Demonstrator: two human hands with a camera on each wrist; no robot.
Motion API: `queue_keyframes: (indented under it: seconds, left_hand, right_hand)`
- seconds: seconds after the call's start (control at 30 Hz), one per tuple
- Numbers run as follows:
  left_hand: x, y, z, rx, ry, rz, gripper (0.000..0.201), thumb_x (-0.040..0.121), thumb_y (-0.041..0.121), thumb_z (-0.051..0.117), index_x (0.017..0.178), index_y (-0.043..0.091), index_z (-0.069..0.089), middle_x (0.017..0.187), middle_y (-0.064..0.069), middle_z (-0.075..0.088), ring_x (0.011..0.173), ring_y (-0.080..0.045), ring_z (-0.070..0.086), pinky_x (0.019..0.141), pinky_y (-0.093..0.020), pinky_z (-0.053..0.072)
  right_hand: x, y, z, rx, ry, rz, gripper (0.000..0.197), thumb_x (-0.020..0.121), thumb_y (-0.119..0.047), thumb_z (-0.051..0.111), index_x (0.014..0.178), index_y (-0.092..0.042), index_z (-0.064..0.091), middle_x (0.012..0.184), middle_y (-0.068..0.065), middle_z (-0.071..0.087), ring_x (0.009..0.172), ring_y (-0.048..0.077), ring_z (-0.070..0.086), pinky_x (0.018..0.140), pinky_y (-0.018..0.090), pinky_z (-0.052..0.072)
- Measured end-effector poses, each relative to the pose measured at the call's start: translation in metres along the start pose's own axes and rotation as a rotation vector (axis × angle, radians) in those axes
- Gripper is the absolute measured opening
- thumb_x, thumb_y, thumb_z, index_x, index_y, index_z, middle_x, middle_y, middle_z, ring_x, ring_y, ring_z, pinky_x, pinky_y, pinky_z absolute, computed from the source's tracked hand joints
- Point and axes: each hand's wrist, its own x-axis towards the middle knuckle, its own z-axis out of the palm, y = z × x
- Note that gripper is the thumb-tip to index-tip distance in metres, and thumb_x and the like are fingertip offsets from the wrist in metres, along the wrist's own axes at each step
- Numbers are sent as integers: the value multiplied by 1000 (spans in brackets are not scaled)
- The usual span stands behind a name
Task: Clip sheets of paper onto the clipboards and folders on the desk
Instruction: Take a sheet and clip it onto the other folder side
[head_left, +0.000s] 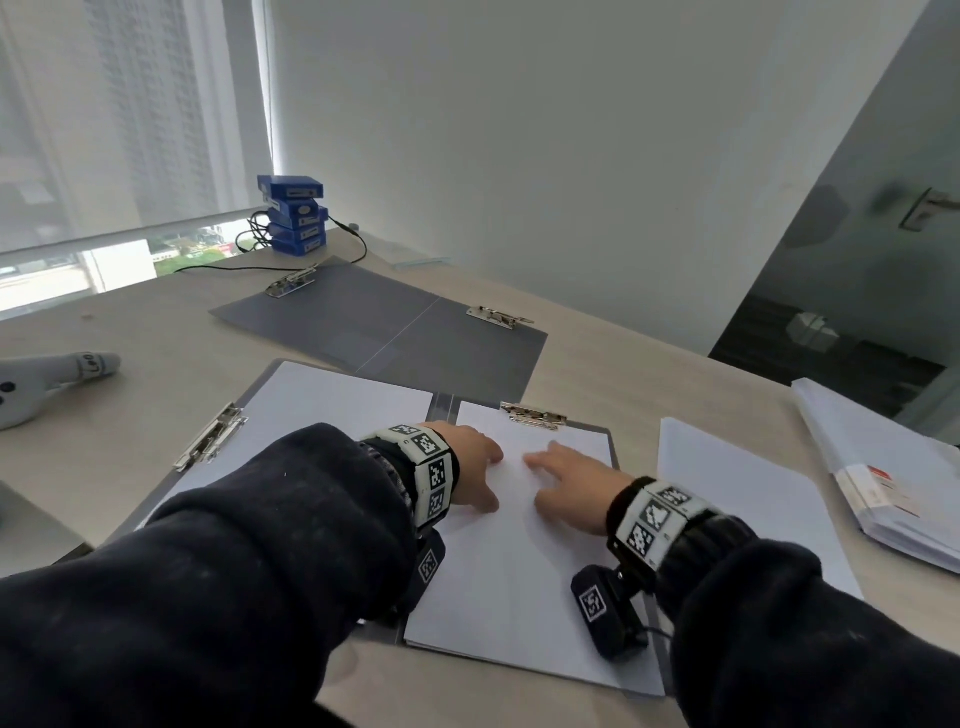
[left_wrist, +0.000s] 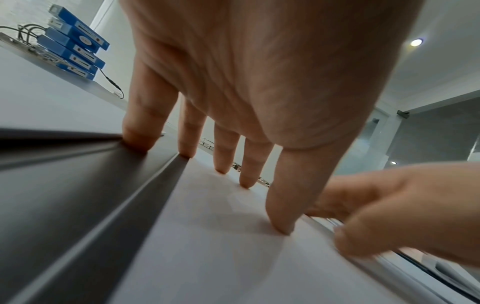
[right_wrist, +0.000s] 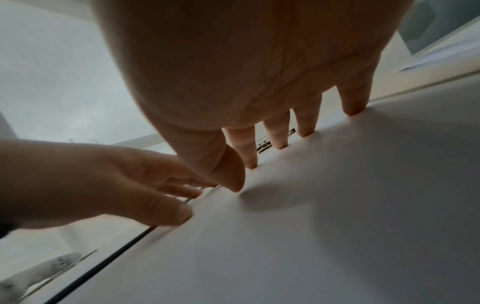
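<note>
I see both hands spread flat — left hand (head_left: 470, 465) and right hand (head_left: 569, 480), fingertips pressing the white sheet (head_left: 519, 561) under the clip (head_left: 532, 415) on the open grey folder's (head_left: 441, 405) right half, nearest me on the desk (head_left: 597, 353).

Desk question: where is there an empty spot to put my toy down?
Bare desk lies on the left, between the far grey folder, the window and the near folder's side clip. Another bare strip runs along the wall, past the far folder's right clip. It is crowded on the right with paper stacks, and in the middle under both hands.
</note>
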Motion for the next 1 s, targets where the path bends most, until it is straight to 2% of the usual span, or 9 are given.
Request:
queue_keyframes:
  seconds: [0.13,0.2,0.27,0.4,0.53,0.67,0.77,0.93,1.0]
  left_hand:
    - [-7,4,-1,-71,-7,-26,65,89,53,56,149,36,39,156,9,40,138,-18,44,108,-32,36]
    - [-14,-2,0,-213,19,-77,59,91,50,57,147,38,42,150,9,47,132,-18,50,103,-28,38]
    - [-25,-12,3,-390,91,-100,54,91,46,59,143,38,47,143,7,54,122,-18,57,96,-25,42]
    - [-58,-35,16,-608,297,-137,40,93,32,59,133,31,57,140,3,56,123,-19,54,97,-27,40]
    - [-100,-77,33,-651,396,-262,39,92,32,62,131,31,58,142,3,52,125,-19,52,98,-28,37]
    - [-143,-131,47,-551,454,-542,48,86,40,65,132,33,58,146,1,51,126,-23,52,108,-39,40]
    - [-160,-159,55,-504,420,-694,50,84,41,66,132,26,60,139,-5,56,119,-27,57,103,-37,44]
    - [-163,-165,60,-620,412,-679,41,87,34,68,125,19,63,128,-8,61,106,-26,56,95,-33,43]
    - [-161,-163,56,-665,441,-662,36,89,30,67,121,14,64,117,-8,62,97,-24,53,89,-32,40]
  right_hand:
    - [-43,4,16,26,-7,-48,61,96,-34,48,154,-33,29,165,2,17,151,19,18,122,32,15]
    - [-56,4,18,25,-19,-54,56,97,-36,48,151,-33,35,163,-2,24,149,16,23,119,30,18]
    - [-66,4,17,49,-12,-45,52,97,-38,48,148,-33,41,158,-6,35,144,14,34,115,28,26]
    - [-76,4,18,88,8,4,50,95,-41,49,144,-34,45,153,-7,42,138,16,42,110,28,33]
    - [-82,1,23,55,-10,35,50,95,-44,48,144,-32,46,152,-5,44,137,18,43,110,29,34]
    - [-85,-2,28,9,-34,40,49,95,-43,47,143,-30,47,150,-2,45,135,19,45,110,31,36]
    - [-85,-8,29,-37,-33,50,50,95,-43,45,143,-29,45,149,-2,46,134,20,46,108,31,38]
    - [-85,-13,29,-86,-2,67,48,95,-45,46,140,-28,47,141,1,52,124,21,53,100,32,44]
    - [-84,-14,28,-95,7,71,48,95,-46,46,139,-27,47,139,1,53,123,21,54,99,32,44]
